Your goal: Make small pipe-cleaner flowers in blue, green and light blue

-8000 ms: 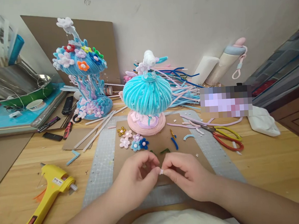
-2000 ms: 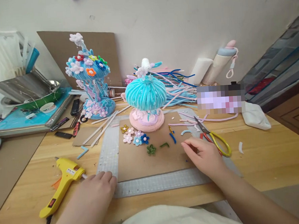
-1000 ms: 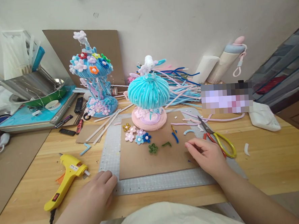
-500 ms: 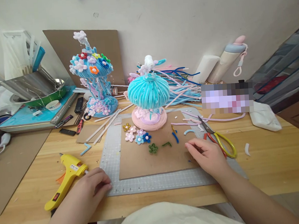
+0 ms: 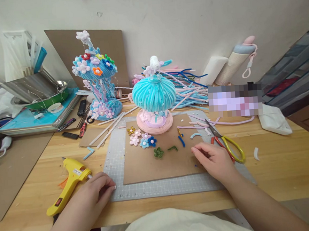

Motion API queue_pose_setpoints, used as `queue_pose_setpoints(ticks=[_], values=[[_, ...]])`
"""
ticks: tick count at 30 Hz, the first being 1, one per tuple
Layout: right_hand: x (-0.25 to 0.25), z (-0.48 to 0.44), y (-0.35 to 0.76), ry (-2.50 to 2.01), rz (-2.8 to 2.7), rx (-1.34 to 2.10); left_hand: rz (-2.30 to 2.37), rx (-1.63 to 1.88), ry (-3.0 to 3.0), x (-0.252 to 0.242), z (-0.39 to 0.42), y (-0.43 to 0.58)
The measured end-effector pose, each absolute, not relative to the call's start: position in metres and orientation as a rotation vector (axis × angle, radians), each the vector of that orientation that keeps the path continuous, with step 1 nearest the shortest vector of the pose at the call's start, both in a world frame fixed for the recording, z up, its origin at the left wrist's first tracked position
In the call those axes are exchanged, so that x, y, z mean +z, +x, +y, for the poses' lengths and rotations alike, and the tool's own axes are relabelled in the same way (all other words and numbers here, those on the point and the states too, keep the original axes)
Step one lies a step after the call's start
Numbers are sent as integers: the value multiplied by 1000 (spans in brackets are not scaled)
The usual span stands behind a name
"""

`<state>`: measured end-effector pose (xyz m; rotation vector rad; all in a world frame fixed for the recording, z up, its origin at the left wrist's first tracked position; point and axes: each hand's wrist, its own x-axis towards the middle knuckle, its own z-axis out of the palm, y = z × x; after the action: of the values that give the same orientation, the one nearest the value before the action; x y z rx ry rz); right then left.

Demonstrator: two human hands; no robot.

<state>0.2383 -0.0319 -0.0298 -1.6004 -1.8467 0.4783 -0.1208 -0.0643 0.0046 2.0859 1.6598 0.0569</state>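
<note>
My left hand [image 5: 100, 189] rests at the left edge of the grey cutting mat [image 5: 161, 190], fingers curled in, with nothing visible in them. Beside it lies a yellow hot glue gun [image 5: 69, 183]. My right hand [image 5: 213, 159] rests on the right side of a brown board [image 5: 158, 171], fingers bent and closed, no object showing. Close to it are yellow-and-red handled scissors [image 5: 232, 147], a blue pipe cleaner piece [image 5: 181, 141] and a bent green piece [image 5: 172, 148]. A green pipe cleaner flower [image 5: 158, 153] lies mid-board, near several small flowers [image 5: 144, 143].
A turquoise mushroom-shaped pipe cleaner lamp [image 5: 154, 94] stands behind the flowers. To its left is a taller flower-covered one [image 5: 96, 75]. Pipe cleaners [image 5: 192, 95] are heaped behind. A metal pot [image 5: 32, 88] stands left, a bottle [image 5: 232, 62] right.
</note>
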Motion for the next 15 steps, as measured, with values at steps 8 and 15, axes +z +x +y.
queue_pose_setpoints(ticks=[8, 15], values=[[-28, -31, 238, -1610, -1867, 481, 1678, 116, 2148, -2, -62, -125], [-27, -31, 237, -1591, -1871, 474, 1679, 47, 2139, 4, -64, -119]])
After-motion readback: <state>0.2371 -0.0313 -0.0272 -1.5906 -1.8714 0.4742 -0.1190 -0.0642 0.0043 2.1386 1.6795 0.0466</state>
